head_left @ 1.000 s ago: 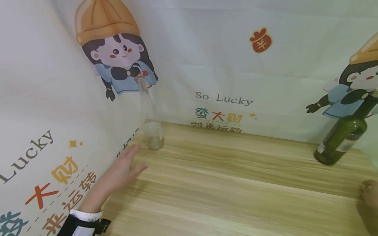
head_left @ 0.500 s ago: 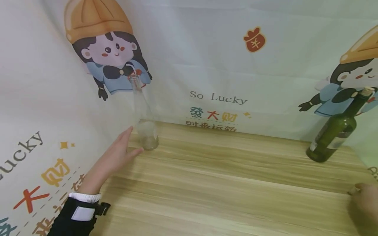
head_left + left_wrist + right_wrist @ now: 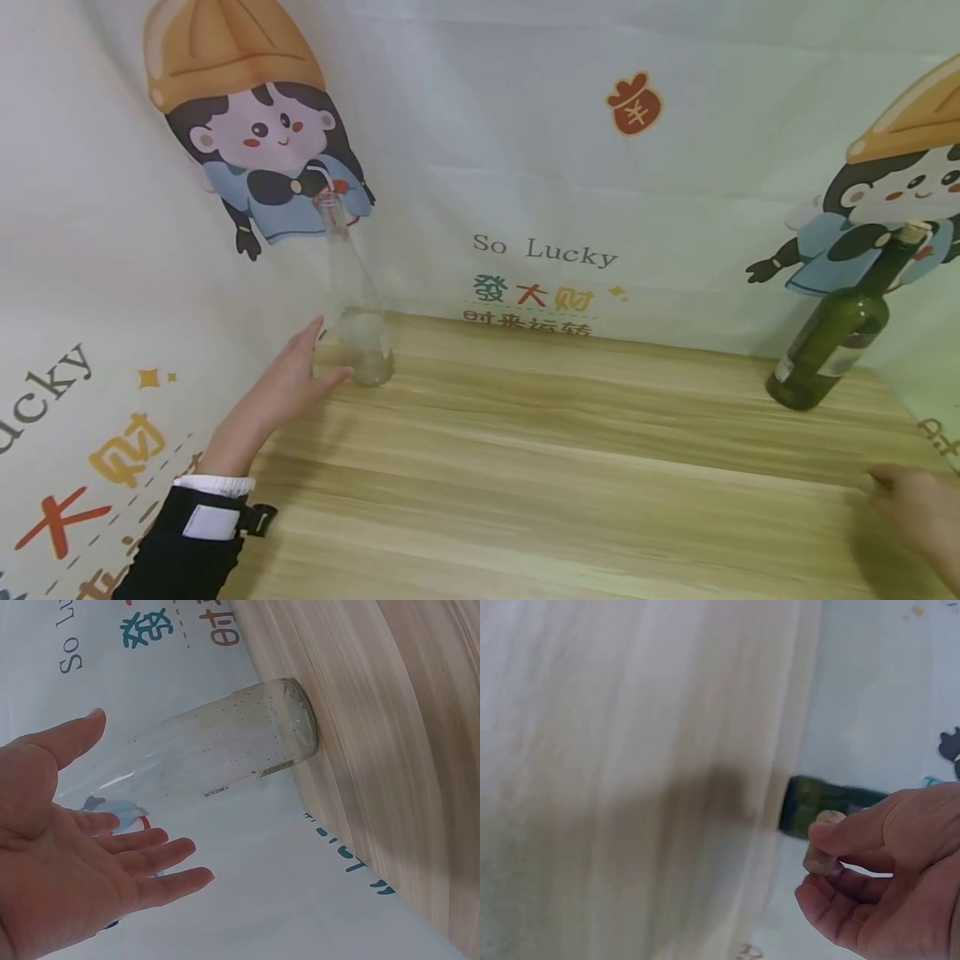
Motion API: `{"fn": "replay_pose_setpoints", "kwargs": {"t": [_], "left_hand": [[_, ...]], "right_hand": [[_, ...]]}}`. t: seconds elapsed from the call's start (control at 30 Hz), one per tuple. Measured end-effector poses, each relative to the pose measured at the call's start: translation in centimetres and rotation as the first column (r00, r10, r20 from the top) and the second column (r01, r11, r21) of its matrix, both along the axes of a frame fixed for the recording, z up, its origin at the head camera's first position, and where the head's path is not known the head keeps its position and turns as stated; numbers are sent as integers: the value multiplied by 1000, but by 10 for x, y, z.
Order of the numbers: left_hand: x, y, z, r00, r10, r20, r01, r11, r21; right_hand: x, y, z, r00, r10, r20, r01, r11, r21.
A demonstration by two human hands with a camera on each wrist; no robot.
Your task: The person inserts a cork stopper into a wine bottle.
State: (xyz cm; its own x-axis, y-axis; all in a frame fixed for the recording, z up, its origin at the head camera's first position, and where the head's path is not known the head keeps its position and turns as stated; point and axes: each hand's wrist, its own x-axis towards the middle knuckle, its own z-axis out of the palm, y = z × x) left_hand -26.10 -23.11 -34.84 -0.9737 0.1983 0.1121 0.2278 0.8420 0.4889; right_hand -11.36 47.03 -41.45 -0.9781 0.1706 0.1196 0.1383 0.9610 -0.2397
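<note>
A clear glass bottle with an uncovered mouth stands upright at the back left of the table. Close to its left side, my left hand reaches out with thumb and fingers spread; in the left wrist view the hand holds nothing. My right hand, partly cut off at the right edge of the head view, pinches a cork between thumb and fingers. Behind that hand a dark green wine bottle stands upright, with a cork in its neck.
The wood-grain table ends at a pale printed cloth hung along the back and the sides. Cartoon figures and lettering on the cloth lie behind both bottles.
My left hand has come up closer to the clear bottle. My right hand has moved further into the head view from the right, and the whole scene has shifted slightly left.
</note>
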Motion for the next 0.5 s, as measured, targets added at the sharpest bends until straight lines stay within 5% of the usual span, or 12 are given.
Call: {"fn": "replay_pose_setpoints", "kwargs": {"t": [0.27,0.5], "left_hand": [[-9,-2,-1,998,40,41,-41,999,26],[-23,-1,-2,999,54,-4,-54,998,42]], "right_hand": [[3,-26,22,988,132,81,-125,988,-88],[8,-46,36,988,139,68,-129,983,-128]]}}
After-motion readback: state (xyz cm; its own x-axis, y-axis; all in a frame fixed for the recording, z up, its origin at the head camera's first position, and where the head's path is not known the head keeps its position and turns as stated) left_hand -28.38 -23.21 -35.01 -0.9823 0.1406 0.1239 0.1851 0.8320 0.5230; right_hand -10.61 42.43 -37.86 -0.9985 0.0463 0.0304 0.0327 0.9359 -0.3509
